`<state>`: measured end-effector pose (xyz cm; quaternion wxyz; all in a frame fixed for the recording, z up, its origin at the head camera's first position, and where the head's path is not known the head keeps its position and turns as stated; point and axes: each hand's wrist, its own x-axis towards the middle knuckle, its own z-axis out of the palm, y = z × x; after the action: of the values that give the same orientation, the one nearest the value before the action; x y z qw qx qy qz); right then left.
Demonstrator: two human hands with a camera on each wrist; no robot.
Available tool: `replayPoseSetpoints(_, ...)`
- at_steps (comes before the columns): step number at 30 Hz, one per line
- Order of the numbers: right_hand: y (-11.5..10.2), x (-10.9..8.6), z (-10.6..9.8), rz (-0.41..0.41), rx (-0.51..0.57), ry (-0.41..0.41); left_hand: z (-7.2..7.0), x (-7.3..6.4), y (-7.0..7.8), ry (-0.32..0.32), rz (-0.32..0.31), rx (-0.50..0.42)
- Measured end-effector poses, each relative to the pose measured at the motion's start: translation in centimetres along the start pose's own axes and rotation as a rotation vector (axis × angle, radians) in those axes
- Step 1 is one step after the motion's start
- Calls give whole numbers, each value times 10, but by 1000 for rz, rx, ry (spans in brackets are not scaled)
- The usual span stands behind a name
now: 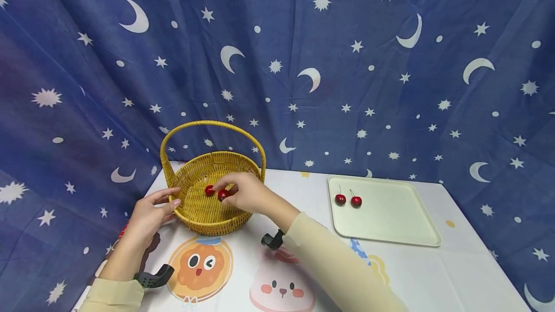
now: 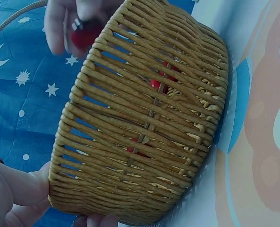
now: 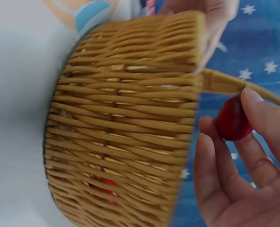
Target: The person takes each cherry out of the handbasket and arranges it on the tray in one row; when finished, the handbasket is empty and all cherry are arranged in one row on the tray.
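One cherry (image 3: 233, 122): right hand (image 1: 249, 191) is pinching it over basket (image 1: 212, 227), light pressure likely suiting smooth skin; left hand (image 1: 147, 213) is gripping basket, usefully steadying.

In the left wrist view, the basket (image 2: 144, 109) mostly hides the cherries (image 2: 155, 84) inside it; the right hand (image 2: 86, 9) is blurred and cut by the top edge. The right wrist view crops the left hand (image 3: 214, 27) above and the basket below.
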<state>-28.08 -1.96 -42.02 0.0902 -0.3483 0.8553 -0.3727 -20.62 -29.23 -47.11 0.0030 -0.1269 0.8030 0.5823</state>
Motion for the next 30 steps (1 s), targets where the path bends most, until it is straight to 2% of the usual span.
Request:
replayPoseSetpoints(7,3,-42,-28,-53,59,65,2,1,0,2,-11,-5)
replayPoseSetpoints(10,10,-62,-42,-47,58,131,2,1,0,4,-7,3)
replayPoseSetpoints(14,30,-87,-60,35,58,239,0,1,0,6,2,6)
replayPoseSetpoints(17,50,-105,-74,113,63,292,0,2,0,4,1,2)
replayPoseSetpoints(25,110,-153,-106,285,-13,335,0,1,0,-3,-14,-9)
replayPoseSetpoints(30,144,-184,-126,327,-68,374,0,1,0,-6,-16,-13)
